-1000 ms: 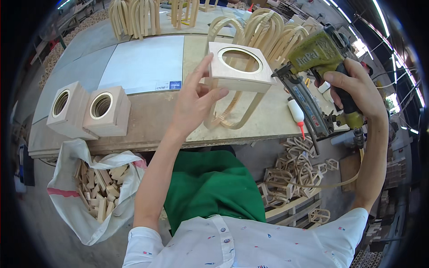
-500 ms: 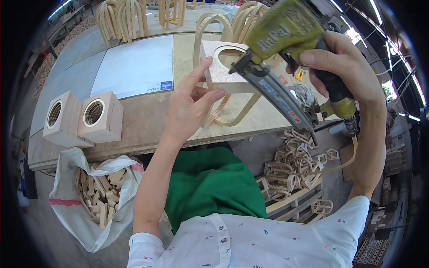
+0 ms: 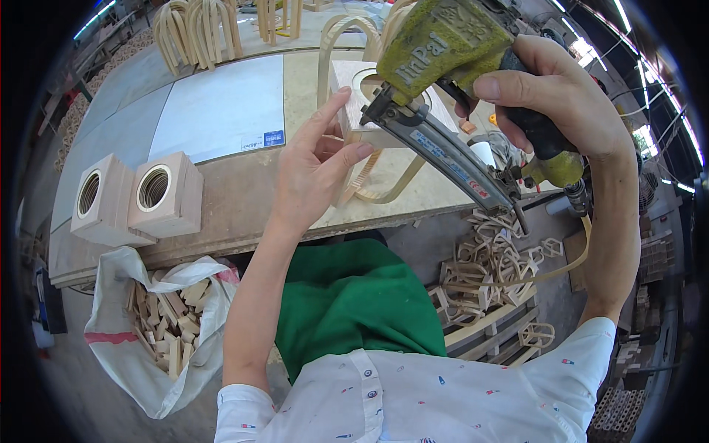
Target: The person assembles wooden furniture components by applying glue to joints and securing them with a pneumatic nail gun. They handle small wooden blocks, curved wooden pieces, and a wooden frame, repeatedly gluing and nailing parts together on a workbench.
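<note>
My right hand point(image 3: 550, 100) is wrapped around the black grip of a yellow-green pneumatic nail gun point(image 3: 432, 52). Its nose and slanted silver magazine hang in front of a pale wooden block point(image 3: 351, 118) with a round, light-rimmed hole. Whether the nose touches the block I cannot tell. My left hand point(image 3: 310, 166) steadies this block at its left corner, index finger up along the side and thumb across the front. A bent wooden loop point(image 3: 388, 196) shows beneath the block, and another arch point(image 3: 325, 55) rises behind it. The gun covers the block's right part.
Two similar holed blocks point(image 3: 166, 196) stand at the table's left. Behind are a pale board point(image 3: 221, 107) and bundled wooden arches point(image 3: 210, 33). A white sack point(image 3: 111, 317) of offcuts sits below left; loose wooden frames point(image 3: 487, 258) pile below right. The air hose point(image 3: 583, 255) loops beside my right forearm.
The nail gun in my right hand has moved slightly left and up, covering more of the block's hole. My left hand stays almost where it was on the block.
</note>
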Tool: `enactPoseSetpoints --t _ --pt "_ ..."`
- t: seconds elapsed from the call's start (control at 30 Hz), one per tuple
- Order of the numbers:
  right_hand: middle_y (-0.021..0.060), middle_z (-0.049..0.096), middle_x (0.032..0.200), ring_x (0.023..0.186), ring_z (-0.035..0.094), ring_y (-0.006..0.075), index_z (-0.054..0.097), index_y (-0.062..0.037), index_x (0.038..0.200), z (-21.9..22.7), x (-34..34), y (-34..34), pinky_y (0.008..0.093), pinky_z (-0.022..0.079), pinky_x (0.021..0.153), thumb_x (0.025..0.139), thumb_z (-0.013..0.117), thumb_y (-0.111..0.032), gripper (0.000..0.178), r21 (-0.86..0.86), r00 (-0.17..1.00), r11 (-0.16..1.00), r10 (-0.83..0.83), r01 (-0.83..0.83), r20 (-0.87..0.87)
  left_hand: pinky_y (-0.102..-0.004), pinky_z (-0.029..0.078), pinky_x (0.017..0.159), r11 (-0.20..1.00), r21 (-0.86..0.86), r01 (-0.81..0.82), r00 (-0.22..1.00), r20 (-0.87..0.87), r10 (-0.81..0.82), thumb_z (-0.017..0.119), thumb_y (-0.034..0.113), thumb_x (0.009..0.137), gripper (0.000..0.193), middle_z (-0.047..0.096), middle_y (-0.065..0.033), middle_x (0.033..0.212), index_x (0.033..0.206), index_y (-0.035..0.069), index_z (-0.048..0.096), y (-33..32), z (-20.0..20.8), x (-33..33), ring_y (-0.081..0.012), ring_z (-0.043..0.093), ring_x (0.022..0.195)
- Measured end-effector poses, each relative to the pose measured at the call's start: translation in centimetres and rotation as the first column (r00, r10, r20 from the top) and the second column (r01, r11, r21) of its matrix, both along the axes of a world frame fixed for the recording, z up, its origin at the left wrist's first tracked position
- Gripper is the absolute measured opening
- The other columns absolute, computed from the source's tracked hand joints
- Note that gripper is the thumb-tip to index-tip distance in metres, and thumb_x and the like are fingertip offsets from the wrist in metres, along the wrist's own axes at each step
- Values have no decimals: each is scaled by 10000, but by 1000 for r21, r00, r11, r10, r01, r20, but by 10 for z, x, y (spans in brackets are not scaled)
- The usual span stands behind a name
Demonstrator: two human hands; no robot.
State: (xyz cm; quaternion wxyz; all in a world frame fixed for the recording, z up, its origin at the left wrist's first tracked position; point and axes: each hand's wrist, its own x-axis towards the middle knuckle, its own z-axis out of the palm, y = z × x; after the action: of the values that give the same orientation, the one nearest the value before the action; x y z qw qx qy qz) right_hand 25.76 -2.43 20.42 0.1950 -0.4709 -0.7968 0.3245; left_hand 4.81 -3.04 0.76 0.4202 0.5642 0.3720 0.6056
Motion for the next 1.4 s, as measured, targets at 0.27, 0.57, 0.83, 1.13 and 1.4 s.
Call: enactPoseSetpoints --t 0.27,0.57,0.83,1.13,1.4 --pt "116 651 744 435 514 92 575 43 979 0 -5 -5 218 407 389 848 693 -251 343 28 999 999 18 -20 38 -226 491 672 1000 15 -5 1000 -12 5 713 26 794 652 624 -36 886 1393 116 474 0 -3 -1 -82 619 747" --pt "67 615 699 482 543 92 608 26 966 4 24 -16 226 430 441 860 665 -235 287 5 990 997 -75 76 -120 -223 476 640 999 -14 33 998 58 -32 734 30 788 674 574 -4 810 1400 109 462 3 -4 7 -72 580 705" --pt "72 620 736 545 562 104 586 6 902 -59 117 14 243 451 499 863 654 -231 249 -20 858 872 -485 489 -166 -246 486 674 1000 14 4 1000 5 -4 768 72 761 854 548 -25 768 1480 107 309 15 -7 28 -102 572 708" --pt "287 614 929 890 612 422 438 60 1213 -229 121 79 488 471 764 781 529 -75 462 376 819 890 -408 259 403 -259 491 704 999 37 -15 994 -105 19 713 24 797 838 563 -33 815 1499 105 262 12 -9 26 -113 578 727" --pt "266 590 1026 920 637 396 475 54 1083 -321 61 136 453 539 740 848 527 -81 275 520 707 817 -520 248 479 -260 444 895 998 27 -53 993 111 50 525 -26 901 662 556 -76 1196 1493 22 231 -7 -29 2 -132 544 1007"
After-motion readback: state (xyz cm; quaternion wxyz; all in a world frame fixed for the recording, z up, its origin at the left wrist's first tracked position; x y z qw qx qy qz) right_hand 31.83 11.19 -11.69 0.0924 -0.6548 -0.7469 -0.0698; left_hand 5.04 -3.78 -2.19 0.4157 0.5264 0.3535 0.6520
